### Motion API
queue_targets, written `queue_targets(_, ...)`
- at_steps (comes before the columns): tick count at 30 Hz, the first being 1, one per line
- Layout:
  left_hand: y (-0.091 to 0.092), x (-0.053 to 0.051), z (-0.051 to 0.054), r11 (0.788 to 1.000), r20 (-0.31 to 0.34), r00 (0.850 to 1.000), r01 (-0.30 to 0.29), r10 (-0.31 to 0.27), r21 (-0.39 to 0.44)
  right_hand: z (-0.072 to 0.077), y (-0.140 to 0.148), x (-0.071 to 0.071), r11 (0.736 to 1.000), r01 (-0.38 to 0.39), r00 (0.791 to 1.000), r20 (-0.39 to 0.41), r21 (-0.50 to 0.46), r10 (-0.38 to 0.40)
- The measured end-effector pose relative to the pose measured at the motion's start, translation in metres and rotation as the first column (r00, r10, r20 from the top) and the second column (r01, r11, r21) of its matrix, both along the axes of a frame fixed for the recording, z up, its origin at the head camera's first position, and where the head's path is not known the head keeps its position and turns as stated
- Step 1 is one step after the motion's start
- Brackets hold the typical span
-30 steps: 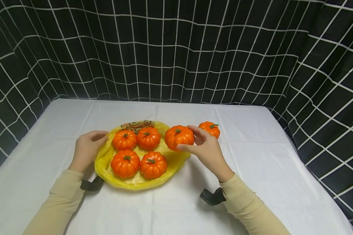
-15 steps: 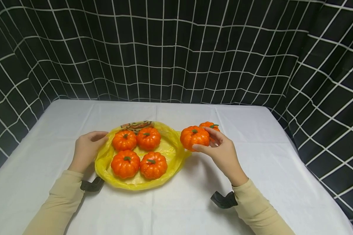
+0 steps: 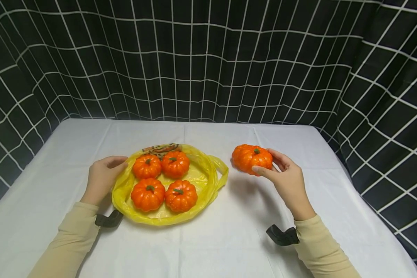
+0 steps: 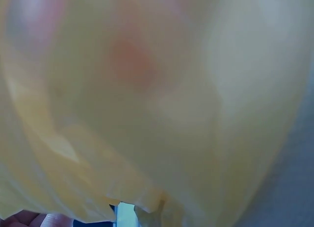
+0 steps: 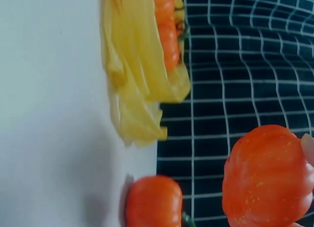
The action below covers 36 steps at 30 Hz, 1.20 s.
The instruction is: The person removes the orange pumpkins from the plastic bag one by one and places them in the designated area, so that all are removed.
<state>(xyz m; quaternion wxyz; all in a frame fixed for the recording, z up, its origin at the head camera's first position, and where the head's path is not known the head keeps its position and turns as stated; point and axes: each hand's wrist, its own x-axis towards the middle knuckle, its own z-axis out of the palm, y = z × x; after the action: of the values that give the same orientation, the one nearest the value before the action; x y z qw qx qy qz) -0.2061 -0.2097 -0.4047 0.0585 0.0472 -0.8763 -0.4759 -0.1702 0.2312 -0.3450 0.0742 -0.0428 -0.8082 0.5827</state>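
My right hand holds a small orange pumpkin between thumb and fingers, above the table to the right of the yellow plastic bag. In the right wrist view the held pumpkin hangs clear of the white surface. Another pumpkin rests on the table behind it, largely hidden in the head view. My left hand pinches the bag's left edge. Several pumpkins sit inside the opened bag, stems up. Yellow film fills most of the left wrist view.
A white cloth covers the table. Black curtains with a white grid stand behind and at both sides. The bag's loose handle sticks out at its right. Dark mounts sit at both wrists.
My right hand has carried the pumpkin rightward, from over the bag's right side to in front of the outlying pumpkin. The left hand and bag have stayed in place.
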Motion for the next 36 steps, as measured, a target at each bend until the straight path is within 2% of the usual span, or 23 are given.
queue_targets(8,0.001,0.002,0.001,1.0,0.01,1.0,0.001,-0.001,0.004,-0.001,0.024,-0.003,0.995,0.065,0.998,0.016,0.07,-0.066)
queue_targets(15,0.0,0.001,0.001,1.0,0.018,1.0,0.004,-0.004,0.016,-0.003,0.041,-0.007,0.99,0.135,0.99,0.045,0.038,-0.137)
queue_targets(22,0.001,0.001,0.002,1.0,0.023,1.0,-0.002,0.002,0.014,-0.013,0.058,-0.018,0.98,0.197,0.977,0.085,0.009,-0.197)
queue_targets(30,0.002,0.0,0.0,1.0,0.019,1.0,-0.01,0.01,0.019,-0.022,0.072,-0.03,0.971,0.237,0.965,0.115,0.008,-0.236)
queue_targets(36,0.001,0.0,0.0,1.0,0.018,1.0,-0.01,0.01,0.016,-0.029,0.08,-0.038,0.97,0.241,0.965,0.111,-0.015,-0.238)
